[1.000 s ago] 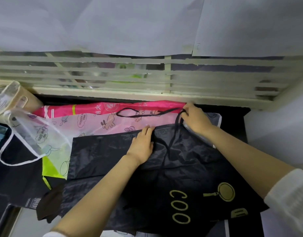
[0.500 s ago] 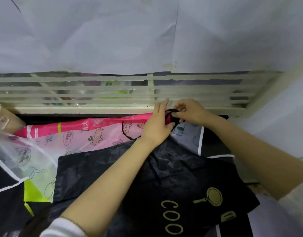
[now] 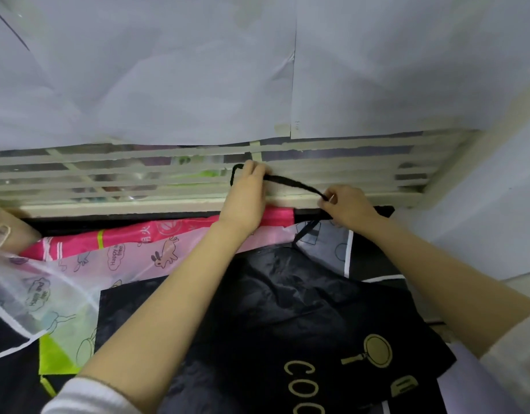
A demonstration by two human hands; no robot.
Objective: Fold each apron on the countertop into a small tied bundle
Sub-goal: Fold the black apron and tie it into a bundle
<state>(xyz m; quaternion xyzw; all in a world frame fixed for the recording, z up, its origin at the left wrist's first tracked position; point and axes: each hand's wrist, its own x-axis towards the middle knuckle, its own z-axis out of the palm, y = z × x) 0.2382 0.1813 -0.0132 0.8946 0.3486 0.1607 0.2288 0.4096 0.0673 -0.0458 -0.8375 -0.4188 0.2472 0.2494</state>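
Arms outstretched; left hand [image 3: 246, 194] grips apron strap [image 3: 293, 182], right hand [image 3: 347, 206] seemingly pinches other end.

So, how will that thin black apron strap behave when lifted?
Probably floppy: the thin black apron strap curves loosely between the left hand and right hand. Likely light, since a pinch holds it up.

Papered window behind the work area

Two large white paper sheets [image 3: 168, 70] hang side by side over the window, their edges meeting at a vertical seam, with a scrap of pale tape [image 3: 283, 130] at its lower end. Below them run pale horizontal window bars [image 3: 108, 177] above a cream sill [image 3: 123, 208]. A plain light wall [image 3: 496, 204] stands on the right, and a tan object [image 3: 16, 231] is cut off by the left edge.
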